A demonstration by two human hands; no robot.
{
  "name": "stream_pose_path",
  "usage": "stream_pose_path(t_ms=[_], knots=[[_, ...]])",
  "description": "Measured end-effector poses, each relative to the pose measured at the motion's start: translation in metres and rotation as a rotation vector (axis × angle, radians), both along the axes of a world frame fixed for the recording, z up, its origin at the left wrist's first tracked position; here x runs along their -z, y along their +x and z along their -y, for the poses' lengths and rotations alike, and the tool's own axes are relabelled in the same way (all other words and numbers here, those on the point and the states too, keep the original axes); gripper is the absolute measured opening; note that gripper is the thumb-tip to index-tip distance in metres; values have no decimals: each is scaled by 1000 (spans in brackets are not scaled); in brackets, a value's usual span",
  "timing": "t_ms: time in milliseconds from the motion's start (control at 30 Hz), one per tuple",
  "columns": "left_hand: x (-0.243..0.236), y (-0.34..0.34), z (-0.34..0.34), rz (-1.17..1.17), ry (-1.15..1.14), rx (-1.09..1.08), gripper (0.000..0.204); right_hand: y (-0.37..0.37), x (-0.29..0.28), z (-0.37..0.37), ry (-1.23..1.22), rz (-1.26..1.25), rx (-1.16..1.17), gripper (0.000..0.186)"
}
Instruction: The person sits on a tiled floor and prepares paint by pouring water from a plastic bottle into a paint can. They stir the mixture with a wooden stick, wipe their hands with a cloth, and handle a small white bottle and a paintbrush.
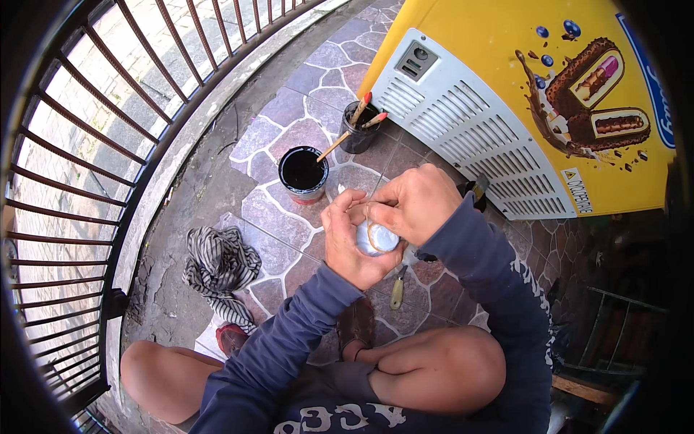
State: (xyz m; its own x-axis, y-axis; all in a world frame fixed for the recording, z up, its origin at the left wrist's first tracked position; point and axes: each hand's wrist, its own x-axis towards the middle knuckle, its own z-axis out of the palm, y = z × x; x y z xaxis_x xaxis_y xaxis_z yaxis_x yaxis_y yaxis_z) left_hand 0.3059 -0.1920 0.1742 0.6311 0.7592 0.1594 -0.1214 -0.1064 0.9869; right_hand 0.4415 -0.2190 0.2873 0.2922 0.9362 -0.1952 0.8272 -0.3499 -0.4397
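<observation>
On the left, a dark metal railing (113,246) curves past a person sitting cross-legged on a stone-patterned floor. Just inside it lies a crumpled black-and-white striped cloth (217,260). Next, an open can (303,194) holds something black; a red-tipped wooden stick (336,146) slants out of it toward a black pot (356,141) just beyond. At the centre, the person's left hand (347,242) is cupped, gripping a small round whitish object (383,237) with a tan band (370,239) around it. From where I stand, I'd judge the object light, smooth and perhaps slippery, the band thin and springy; the sides are the place to hold, with gentle pressure in case it gives. The right hand (419,202) has its fingers curled, thumb and forefinger meeting at the object's upper edge; whether they pinch the band, I cannot tell. Below lies a tool with a yellow-green handle (397,293). Rightmost stands a yellow cabinet (484,36) with a vented white panel.
</observation>
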Motion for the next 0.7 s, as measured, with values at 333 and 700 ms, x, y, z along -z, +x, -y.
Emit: stream_pose_path(t_ms=[333,700], knots=[[-12,-3,-30,78,442,133,44,9,8,40,265,116,-225,17],[-2,12,-50,122,318,261,37,-19,16,90,524,118,-523,17]])
